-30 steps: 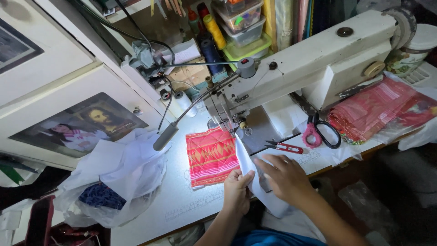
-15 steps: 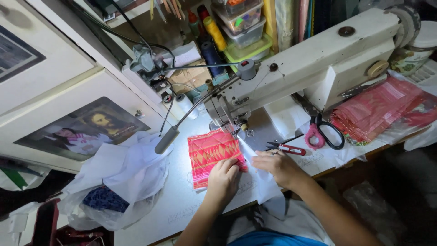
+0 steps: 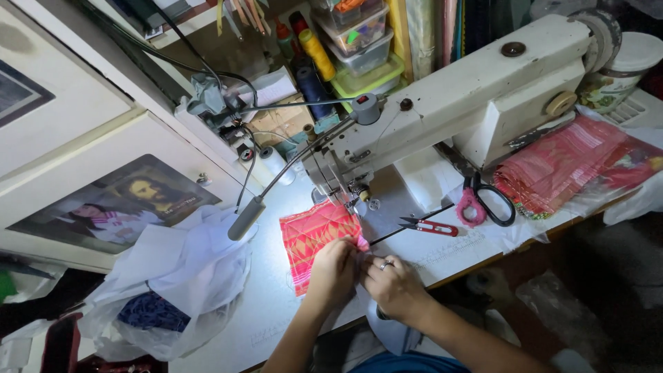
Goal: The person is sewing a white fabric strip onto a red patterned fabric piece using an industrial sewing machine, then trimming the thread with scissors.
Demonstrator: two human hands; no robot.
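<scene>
A cluttered sewing corner fills the view: a pale worktable lit from above, with shelves of thread spools and plastic boxes behind it and a framed picture leaning at the left. A cream sewing machine stands across the table, its needle end over the lit patch of the surface. Just under and in front of the needle lies a red patterned cloth, flat on the table and running back toward the person. The left hand rests on the near edge of this cloth with its fingers curled down, pinching it. The right hand, a ring on one finger, lies touching the left and is closed on the same edge, where a white fabric piece meets the red one; how much each finger grips is hidden by the knuckles. Small red thread snips lie just to the right of the cloth, and pink-handled scissors sit farther right, near a stack of red fabric. A white plastic bag holding dark blue material slumps at the table's left.
</scene>
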